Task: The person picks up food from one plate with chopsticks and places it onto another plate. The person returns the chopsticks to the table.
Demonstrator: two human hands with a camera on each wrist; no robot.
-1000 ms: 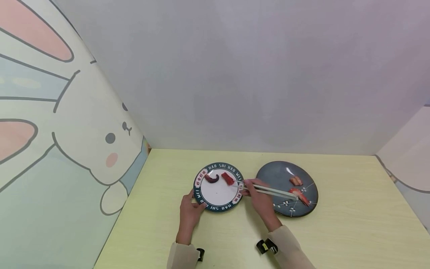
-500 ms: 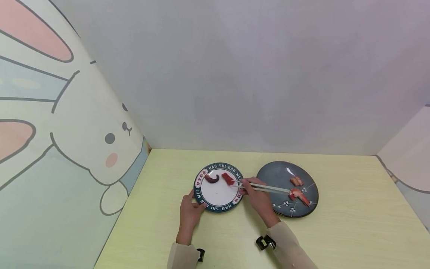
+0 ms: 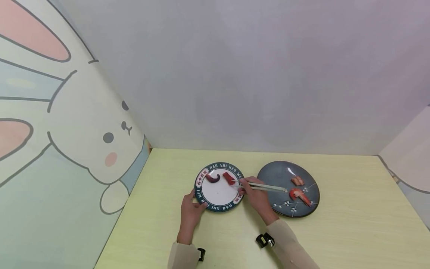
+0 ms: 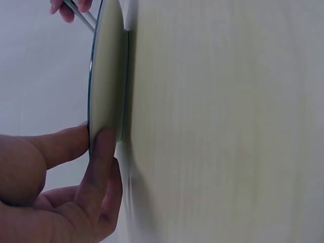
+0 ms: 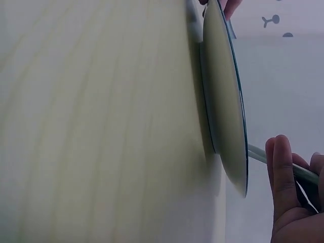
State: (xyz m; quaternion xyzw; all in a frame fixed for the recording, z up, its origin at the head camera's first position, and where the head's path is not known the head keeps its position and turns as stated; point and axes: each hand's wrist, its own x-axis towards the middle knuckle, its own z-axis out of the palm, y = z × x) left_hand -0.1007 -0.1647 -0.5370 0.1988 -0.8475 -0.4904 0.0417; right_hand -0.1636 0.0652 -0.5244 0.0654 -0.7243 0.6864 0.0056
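Observation:
A white plate with a dark teal lettered rim stands on the table. My left hand pinches its near left rim, thumb on top and fingers underneath, as the left wrist view shows. My right hand holds a pair of pale chopsticks over the plate's right edge. Their tips are at a flat red piece of food on the plate; whether they grip it I cannot tell. Left of it lies a dark curved piece like an octopus tentacle. In the right wrist view, the plate's edge hides the chopstick tips.
To the right sits a dark blue-grey plate with a blossom pattern. It bears a red-orange shrimp and a small pinkish-brown piece. A grey wall rises behind the table, and a rabbit-patterned wall stands at the left.
My right hand has shifted slightly left, and the chopsticks' rear ends have moved left off the shrimp. The left hand, the plates and the food look unmoved.

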